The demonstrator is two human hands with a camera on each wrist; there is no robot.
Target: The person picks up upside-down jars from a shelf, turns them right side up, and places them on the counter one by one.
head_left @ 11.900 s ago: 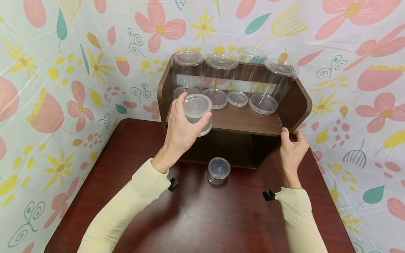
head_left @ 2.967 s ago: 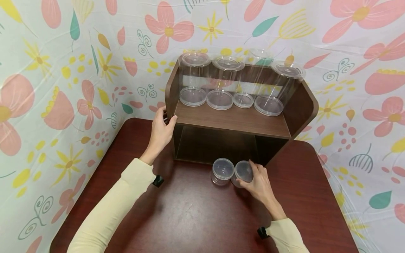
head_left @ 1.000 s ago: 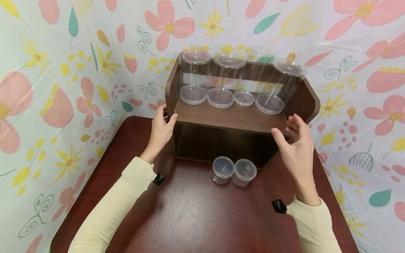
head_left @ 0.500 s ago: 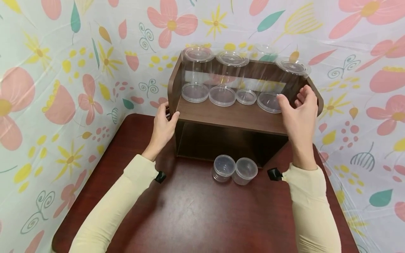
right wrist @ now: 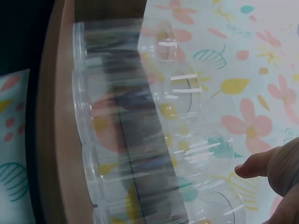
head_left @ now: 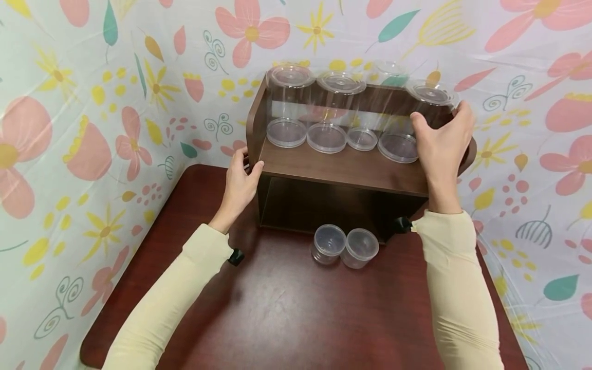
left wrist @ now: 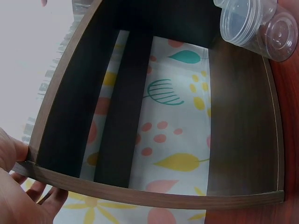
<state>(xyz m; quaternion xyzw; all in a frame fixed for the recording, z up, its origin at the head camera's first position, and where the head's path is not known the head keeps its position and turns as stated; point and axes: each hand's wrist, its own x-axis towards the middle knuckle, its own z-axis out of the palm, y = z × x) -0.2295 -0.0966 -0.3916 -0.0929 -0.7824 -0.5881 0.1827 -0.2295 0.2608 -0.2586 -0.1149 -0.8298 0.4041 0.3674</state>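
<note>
My left hand point(head_left: 239, 185) grips the left edge of the brown two-level shelf point(head_left: 342, 169). In the left wrist view its thumb lies on one side of the corner and its fingers curl on the other. My right hand point(head_left: 441, 149) is at the rightmost tall clear jar point(head_left: 399, 148) on the upper level, thumb to the left and fingers to the right of it. From the right wrist view, the spread thumb point(right wrist: 261, 168) looks clear of the plastic; the fingers are mostly hidden. Beside that jar stand a narrower jar point(head_left: 362, 139) and two wide ones point(head_left: 326, 137).
Two small clear jars with translucent lids, one left point(head_left: 329, 240) and one right point(head_left: 362, 245), stand side by side on the dark red table point(head_left: 277, 308), before the lower compartment. Floral cloth point(head_left: 152, 128) hangs behind and at both sides.
Earlier, the left hand carried a small jar, then took the shelf's left edge. The right hand set that jar beside the other, released it, and rose to the rightmost tall jar.
</note>
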